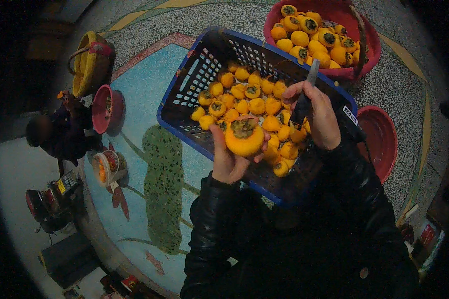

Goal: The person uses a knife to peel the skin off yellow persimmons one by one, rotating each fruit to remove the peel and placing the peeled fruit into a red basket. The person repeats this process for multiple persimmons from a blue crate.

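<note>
In my left hand [230,160] rests an orange persimmon [245,140], its leafy calyx turned upward. My right hand [320,114] grips a knife [313,71]; its grey blade points away from me and a dark part hangs below the fingers. The blade and the held fruit are apart. Both hands are over a blue-rimmed plastic crate [185,138] with slotted walls. Several smaller persimmons [257,106] lie in it, some with calyxes showing. My right hand and sleeve hide part of the crate's right side.
A red basket [374,48] heaped with persimmons [316,46] stands beyond the crate. At right is a red basin [381,145]. Leftward, another person [65,130] sits near a pink basin [101,108], a yellow-rimmed basket [86,63] and a bucket holding orange items [102,170].
</note>
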`<action>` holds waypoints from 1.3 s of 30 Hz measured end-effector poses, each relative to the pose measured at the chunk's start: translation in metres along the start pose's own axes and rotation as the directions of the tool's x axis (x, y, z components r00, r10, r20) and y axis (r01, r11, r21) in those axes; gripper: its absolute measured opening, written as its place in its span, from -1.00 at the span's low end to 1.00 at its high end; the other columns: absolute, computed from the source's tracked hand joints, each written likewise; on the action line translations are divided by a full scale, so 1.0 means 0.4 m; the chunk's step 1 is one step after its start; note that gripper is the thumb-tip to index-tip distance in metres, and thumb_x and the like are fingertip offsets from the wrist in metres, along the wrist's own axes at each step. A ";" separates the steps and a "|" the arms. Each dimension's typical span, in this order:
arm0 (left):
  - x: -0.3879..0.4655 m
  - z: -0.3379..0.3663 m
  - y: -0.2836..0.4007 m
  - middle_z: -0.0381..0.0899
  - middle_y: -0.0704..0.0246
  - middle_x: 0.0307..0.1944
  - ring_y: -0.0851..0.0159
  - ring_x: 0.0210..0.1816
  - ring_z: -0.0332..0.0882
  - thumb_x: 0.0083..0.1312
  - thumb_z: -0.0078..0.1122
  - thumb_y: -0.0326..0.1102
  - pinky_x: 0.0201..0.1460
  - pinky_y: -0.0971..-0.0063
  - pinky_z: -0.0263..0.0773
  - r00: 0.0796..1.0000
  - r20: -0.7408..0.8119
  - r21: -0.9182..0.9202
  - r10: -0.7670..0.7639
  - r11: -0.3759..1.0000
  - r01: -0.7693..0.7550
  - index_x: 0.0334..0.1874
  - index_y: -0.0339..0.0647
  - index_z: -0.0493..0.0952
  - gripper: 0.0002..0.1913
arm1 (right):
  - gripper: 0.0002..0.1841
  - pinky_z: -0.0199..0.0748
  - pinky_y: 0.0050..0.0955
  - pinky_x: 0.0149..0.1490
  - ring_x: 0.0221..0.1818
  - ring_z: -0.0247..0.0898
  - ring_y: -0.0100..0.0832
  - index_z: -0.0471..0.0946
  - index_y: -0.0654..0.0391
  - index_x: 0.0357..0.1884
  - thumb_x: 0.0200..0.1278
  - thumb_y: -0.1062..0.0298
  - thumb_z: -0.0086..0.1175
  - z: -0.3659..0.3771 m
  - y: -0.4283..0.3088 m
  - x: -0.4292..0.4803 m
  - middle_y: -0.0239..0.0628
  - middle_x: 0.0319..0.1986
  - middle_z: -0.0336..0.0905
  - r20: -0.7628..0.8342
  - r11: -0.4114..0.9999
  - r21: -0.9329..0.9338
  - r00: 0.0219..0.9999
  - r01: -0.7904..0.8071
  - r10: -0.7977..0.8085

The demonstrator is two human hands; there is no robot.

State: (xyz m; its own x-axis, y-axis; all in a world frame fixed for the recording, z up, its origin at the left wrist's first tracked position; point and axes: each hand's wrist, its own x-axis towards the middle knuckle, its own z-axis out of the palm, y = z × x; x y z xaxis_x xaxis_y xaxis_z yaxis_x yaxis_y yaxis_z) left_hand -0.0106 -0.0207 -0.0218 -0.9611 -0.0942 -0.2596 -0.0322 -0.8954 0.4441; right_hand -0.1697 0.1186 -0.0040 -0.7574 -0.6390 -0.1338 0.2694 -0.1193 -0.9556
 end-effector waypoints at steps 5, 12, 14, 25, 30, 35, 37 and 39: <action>0.000 0.017 -0.007 0.42 0.24 0.01 0.26 -0.04 0.47 -0.07 0.45 0.08 -0.14 0.44 0.46 0.992 0.024 0.320 0.120 0.940 -0.122 0.26 -0.15 0.15 -0.09 | -0.52 0.36 -0.62 -0.43 -0.60 0.32 -0.56 0.45 0.21 -0.24 0.43 -0.02 -0.33 -0.009 -0.028 -0.007 -0.37 -0.48 0.39 0.053 0.981 0.061 0.982 -0.184 0.181; 0.009 0.035 -0.015 0.39 0.26 0.07 0.28 0.08 0.41 -0.11 0.50 -0.19 0.18 0.46 0.31 0.953 -0.064 0.523 0.295 0.823 -0.220 0.27 -0.19 0.14 -0.10 | -0.75 0.48 -0.58 -0.41 -0.52 0.48 -0.49 0.38 0.18 -0.19 0.29 0.21 0.06 0.016 -0.042 -0.031 -0.31 -0.40 0.44 0.162 0.915 0.218 0.937 -0.340 0.310; 0.008 0.038 -0.014 0.39 0.24 0.09 0.27 0.08 0.41 -0.10 0.49 -0.23 0.17 0.45 0.32 0.959 -0.112 0.395 0.260 0.897 -0.197 0.27 -0.20 0.13 -0.11 | -0.74 0.49 -0.57 -0.39 -0.50 0.49 -0.48 0.38 0.18 -0.18 0.27 0.21 0.09 0.014 -0.044 -0.032 -0.31 -0.38 0.45 0.151 0.938 0.185 0.952 -0.293 0.268; 0.018 0.038 -0.017 0.20 0.29 0.20 0.31 0.21 0.23 -0.02 0.36 -0.38 0.26 0.46 0.20 0.945 -0.081 0.654 0.317 0.733 -0.190 0.30 -0.19 0.08 -0.17 | -0.69 0.53 -0.57 -0.32 -0.44 0.53 -0.47 0.43 0.26 -0.13 0.28 0.20 0.06 0.007 -0.027 -0.026 -0.28 -0.36 0.51 0.216 0.951 0.033 0.931 -0.308 0.294; 0.015 0.055 -0.017 0.17 0.27 0.20 0.29 0.23 0.20 0.00 0.32 -0.41 0.28 0.42 0.16 0.934 -0.079 0.754 0.348 0.633 -0.172 0.30 -0.23 0.06 -0.19 | -0.67 0.53 -0.60 -0.32 -0.39 0.57 -0.46 0.45 0.28 -0.12 0.29 0.19 0.06 0.000 -0.019 -0.023 -0.25 -0.32 0.54 0.236 0.918 0.055 0.898 -0.394 0.371; 0.027 0.038 -0.025 0.19 0.24 0.15 0.24 0.19 0.23 -0.08 0.34 -0.46 0.27 0.40 0.14 0.878 0.004 0.913 0.479 0.356 -0.198 0.24 -0.24 0.12 -0.20 | -0.70 0.53 -0.59 -0.26 -0.36 0.56 -0.45 0.46 0.26 -0.15 0.21 0.25 0.15 0.001 -0.011 -0.027 -0.26 -0.33 0.54 0.352 0.917 0.114 0.879 -0.382 0.323; 0.032 0.025 -0.027 0.21 0.23 0.12 0.22 0.17 0.24 -0.12 0.35 -0.47 0.26 0.40 0.15 0.827 0.077 0.955 0.558 0.197 -0.222 0.21 -0.24 0.14 -0.21 | -0.72 0.51 -0.56 -0.21 -0.33 0.54 -0.45 0.47 0.26 -0.17 0.16 0.30 0.19 0.004 -0.009 -0.030 -0.28 -0.34 0.53 0.362 0.927 0.117 0.885 -0.356 0.294; 0.034 0.015 -0.031 0.22 0.21 0.10 0.21 0.15 0.24 -0.15 0.36 -0.47 0.26 0.40 0.16 0.778 0.130 0.965 0.615 0.103 -0.242 0.17 -0.25 0.17 -0.23 | -0.74 0.49 -0.52 -0.13 -0.30 0.52 -0.44 0.48 0.26 -0.20 0.12 0.35 0.21 0.006 -0.010 -0.032 -0.31 -0.35 0.52 0.330 0.941 0.095 0.902 -0.325 0.279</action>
State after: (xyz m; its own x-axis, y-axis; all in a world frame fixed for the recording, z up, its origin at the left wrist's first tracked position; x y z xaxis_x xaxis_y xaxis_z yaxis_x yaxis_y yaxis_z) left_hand -0.0250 -0.0085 -0.0258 -0.8031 -0.5673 0.1821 -0.0352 0.3503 0.9360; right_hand -0.1595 0.1253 0.0021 -0.4119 -0.8603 -0.3005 0.5564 0.0237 -0.8306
